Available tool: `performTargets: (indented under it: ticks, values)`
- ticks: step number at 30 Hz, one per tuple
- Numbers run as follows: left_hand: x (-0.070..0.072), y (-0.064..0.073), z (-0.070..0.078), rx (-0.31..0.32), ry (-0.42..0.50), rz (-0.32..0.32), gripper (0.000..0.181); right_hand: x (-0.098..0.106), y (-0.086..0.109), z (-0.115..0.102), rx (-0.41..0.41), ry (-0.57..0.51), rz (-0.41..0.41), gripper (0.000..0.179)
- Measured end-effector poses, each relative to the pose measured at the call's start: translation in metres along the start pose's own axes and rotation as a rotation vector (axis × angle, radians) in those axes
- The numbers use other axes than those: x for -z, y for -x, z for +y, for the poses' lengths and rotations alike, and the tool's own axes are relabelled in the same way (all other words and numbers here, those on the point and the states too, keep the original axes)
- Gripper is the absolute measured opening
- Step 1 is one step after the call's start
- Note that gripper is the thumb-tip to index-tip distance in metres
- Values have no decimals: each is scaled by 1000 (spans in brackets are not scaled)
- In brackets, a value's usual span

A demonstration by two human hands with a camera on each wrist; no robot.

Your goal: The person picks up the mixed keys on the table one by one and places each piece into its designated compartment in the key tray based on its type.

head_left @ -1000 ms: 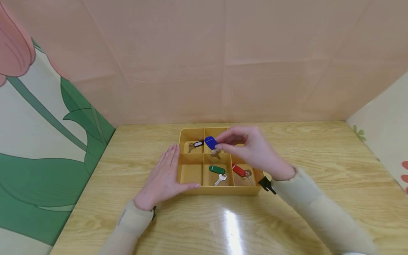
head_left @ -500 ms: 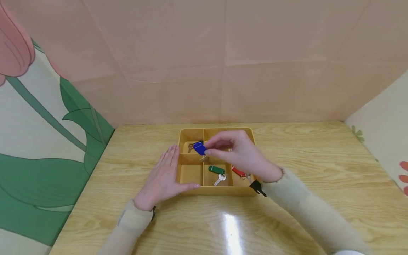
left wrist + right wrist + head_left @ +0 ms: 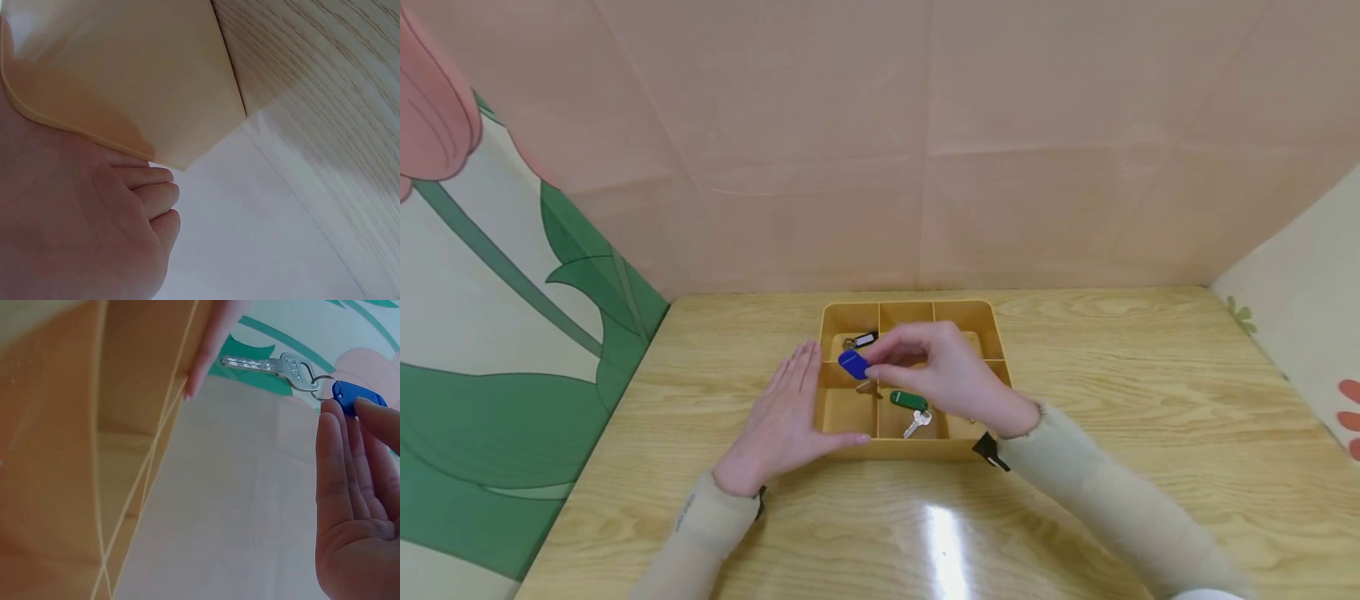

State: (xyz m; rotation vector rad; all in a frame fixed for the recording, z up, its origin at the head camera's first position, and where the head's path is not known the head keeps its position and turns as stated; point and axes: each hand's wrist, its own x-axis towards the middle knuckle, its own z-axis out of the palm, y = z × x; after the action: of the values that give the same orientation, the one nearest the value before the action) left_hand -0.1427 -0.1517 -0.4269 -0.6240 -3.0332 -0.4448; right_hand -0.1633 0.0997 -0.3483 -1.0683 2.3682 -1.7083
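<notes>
Between thumb and fingertip my right hand point(image 3: 951, 375) pinches a blue key tag point(image 3: 852, 364). A silver key point(image 3: 269, 365) hangs from the tag's ring, seen clearly in the right wrist view. Tag and key are above the left part of a yellow divided box point(image 3: 917, 451), over its front-left compartment. My left hand point(image 3: 775, 429) rests along the box's left side, fingers straight, thumb at the front rim. A key point(image 3: 917, 423) with a green tag point(image 3: 909, 401) lies in the front-middle compartment. A black tag point(image 3: 866, 339) with a key lies in the back-left one.
The box stands on a wood-grain table point(image 3: 1075, 517) near a pinkish back wall point(image 3: 925, 167). A panel with painted leaves point(image 3: 490, 433) borders the left. My right hand and wrist cover most of the front-right compartment.
My right hand has carried the blue tag and key left and toward the front, from the back-middle compartment to above the front-left one. It now hides the red tag. My left hand has stayed put.
</notes>
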Motion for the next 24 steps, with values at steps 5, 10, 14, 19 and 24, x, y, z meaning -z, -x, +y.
performTargets:
  ticks: [5,10,14,19,24]
  values:
    - [0,0,-1,-1,1,4,134,-7,0,3,-26,-25,-20,14]
    - [0,0,0,1,0,-3,135,-13,-1,6,-32,-46,-25,13]
    - [0,1,-1,0,7,-3,134,-16,-1,10,-44,-31,-23,13]
    - [0,1,0,0,4,0,135,-20,0,15,-63,-28,-25,12]
    - [0,1,0,1,2,-3,136,-23,0,17,-60,-16,-24,12]
